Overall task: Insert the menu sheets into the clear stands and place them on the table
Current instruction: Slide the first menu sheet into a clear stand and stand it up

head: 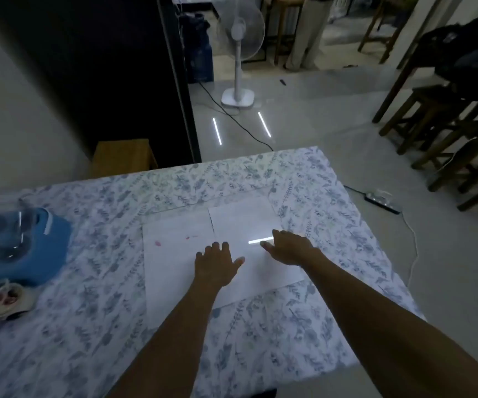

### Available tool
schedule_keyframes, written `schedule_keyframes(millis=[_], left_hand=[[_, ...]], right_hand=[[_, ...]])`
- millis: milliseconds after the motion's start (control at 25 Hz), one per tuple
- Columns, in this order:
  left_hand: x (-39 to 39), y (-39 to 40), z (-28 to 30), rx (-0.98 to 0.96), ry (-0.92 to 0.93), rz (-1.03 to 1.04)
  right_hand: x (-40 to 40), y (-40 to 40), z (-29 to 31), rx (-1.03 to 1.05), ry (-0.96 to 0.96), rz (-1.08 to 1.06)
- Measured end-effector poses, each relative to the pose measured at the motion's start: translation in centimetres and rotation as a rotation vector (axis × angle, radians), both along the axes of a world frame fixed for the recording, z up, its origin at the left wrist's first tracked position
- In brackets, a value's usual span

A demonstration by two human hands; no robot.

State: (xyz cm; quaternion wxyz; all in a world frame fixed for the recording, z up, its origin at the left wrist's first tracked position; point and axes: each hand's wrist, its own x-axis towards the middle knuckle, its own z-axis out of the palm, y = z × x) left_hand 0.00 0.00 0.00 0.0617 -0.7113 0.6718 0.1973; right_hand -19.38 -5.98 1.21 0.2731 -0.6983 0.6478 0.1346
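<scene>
White menu sheets [174, 254] lie flat side by side in the middle of a table with a floral cloth [304, 179]. A glossy clear cover seems to lie over the right sheet [240, 222], with a bright strip of light reflected on it. My left hand [216, 264] rests palm down on the sheets, fingers spread. Just right of it, my right hand [288, 248] also lies flat on the glossy sheet with fingers apart. Neither hand grips anything. Small pink marks show on the left sheet.
A blue cloth with clear plastic pieces [22, 242] and a small white bundle [6, 300] sit at the table's left edge. Beyond the table stand a white fan [239, 53], wooden stools [447, 133], a power strip [381, 201] and a person's legs [308, 33].
</scene>
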Motion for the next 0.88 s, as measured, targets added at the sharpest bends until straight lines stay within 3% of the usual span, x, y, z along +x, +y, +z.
schedule_keyframes(millis=[120, 240, 640, 880], left_hand=[[-1.0, -0.4, -2.0, 0.157, -0.096, -0.116], [-1.9, -0.1, -3.6, 0.203, -0.156, -0.173], [-3.5, 0.1, -4.8, 0.21, -0.241, -0.193], [-3.8, 1.3, -4.8, 0.217, -0.227, -0.174]], right_hand=[[-1.6, -1.0, -2.2, 0.06, 0.112, -0.164], [-2.4, -1.4, -3.4, 0.108, 0.102, -0.223], [-2.3, -1.6, -4.6, 0.11, -0.086, -0.463], [-2.2, -1.6, -3.1, 0.232, -0.322, -0.578]])
